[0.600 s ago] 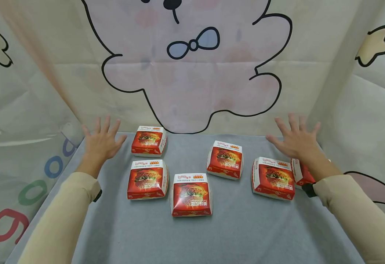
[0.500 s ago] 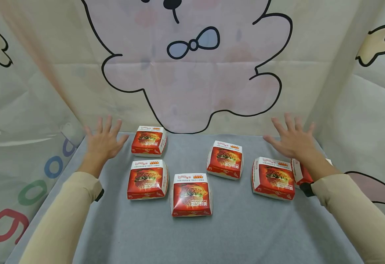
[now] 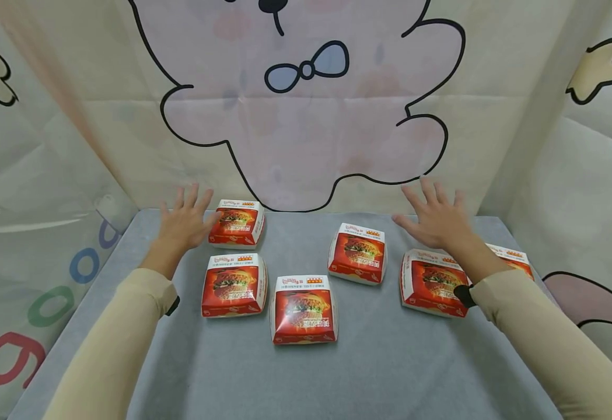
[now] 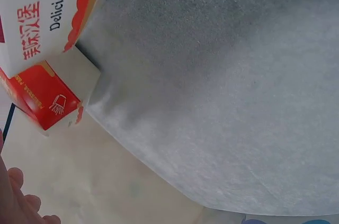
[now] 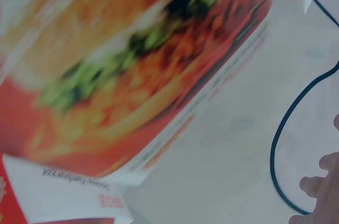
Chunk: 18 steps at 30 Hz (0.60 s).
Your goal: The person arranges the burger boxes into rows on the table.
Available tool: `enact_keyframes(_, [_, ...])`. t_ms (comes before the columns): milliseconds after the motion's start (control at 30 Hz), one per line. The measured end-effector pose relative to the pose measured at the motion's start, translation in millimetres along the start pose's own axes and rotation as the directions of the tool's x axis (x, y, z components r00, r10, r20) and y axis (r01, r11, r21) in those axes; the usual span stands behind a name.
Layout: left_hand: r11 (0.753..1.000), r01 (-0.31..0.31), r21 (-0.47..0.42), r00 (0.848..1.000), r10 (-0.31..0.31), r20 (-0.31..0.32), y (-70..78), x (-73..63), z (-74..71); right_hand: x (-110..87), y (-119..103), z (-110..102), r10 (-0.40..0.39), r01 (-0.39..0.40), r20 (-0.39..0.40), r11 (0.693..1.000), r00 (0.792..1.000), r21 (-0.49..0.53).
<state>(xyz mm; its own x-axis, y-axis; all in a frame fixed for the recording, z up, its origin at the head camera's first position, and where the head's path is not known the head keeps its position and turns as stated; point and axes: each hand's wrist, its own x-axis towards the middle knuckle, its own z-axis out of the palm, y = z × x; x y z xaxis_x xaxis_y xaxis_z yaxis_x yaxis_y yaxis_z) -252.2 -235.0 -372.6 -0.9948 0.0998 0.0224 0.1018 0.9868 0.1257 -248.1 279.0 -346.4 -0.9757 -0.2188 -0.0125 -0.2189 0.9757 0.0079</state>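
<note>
My left hand (image 3: 184, 227) is held out with fingers spread, its thumb overlapping the back left burger box (image 3: 237, 224) in the head view. Nothing is in its grasp. My right hand (image 3: 439, 219), fingers also spread and holding nothing, hovers just behind the front right burger box (image 3: 432, 283). My right forearm partly hides the far right burger box (image 3: 513, 259). The boxes are red and white with a burger picture. In the left wrist view my fingertips (image 4: 33, 202) show beside a box (image 4: 39, 97); in the right wrist view a box (image 5: 132, 75) fills the upper left.
Three more burger boxes lie mid-table: a left one (image 3: 234, 286), a front centre one (image 3: 304, 310) and a centre right one (image 3: 358, 254). A grey cloth covers the table (image 3: 263, 379). A printed curtain (image 3: 306, 134) encloses the back and both sides.
Both hands have moved inward, the left hand to the right and the right hand to the left. The right forearm now uncovers more of the far right box. The boxes have stayed put.
</note>
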Motion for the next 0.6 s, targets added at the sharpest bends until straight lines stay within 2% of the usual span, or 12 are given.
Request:
enact_keyframes(133, [1.0, 0.004, -0.028, 0.999, -0.003, 0.039, 4.6, 1.1, 2.5, 3.0, -10.2, 0.6, -0.022, 0.022, -0.009, 1.0, 1.0, -0.005])
enact_keyframes(233, [0.998, 0.013, -0.065, 0.996, -0.007, 0.09, 9.3, 0.8, 3.2, 4.7, -16.1, 1.2, -0.038, 0.038, -0.003, 0.999, 0.999, -0.004])
enact_keyframes(433, [0.985, 0.038, -0.167, 0.977, -0.001, 0.212, 15.4, 1.4, 2.5, 8.9, -26.0, 1.8, -0.058, 0.057, 0.024, 0.998, 0.998, 0.029])
enact_keyframes(600, [0.978, 0.046, -0.205, 0.968, 0.007, 0.25, 17.6, 2.1, 3.7, 10.7, -36.1, 1.6, -0.072, 0.071, 0.032, 0.996, 0.997, 0.047])
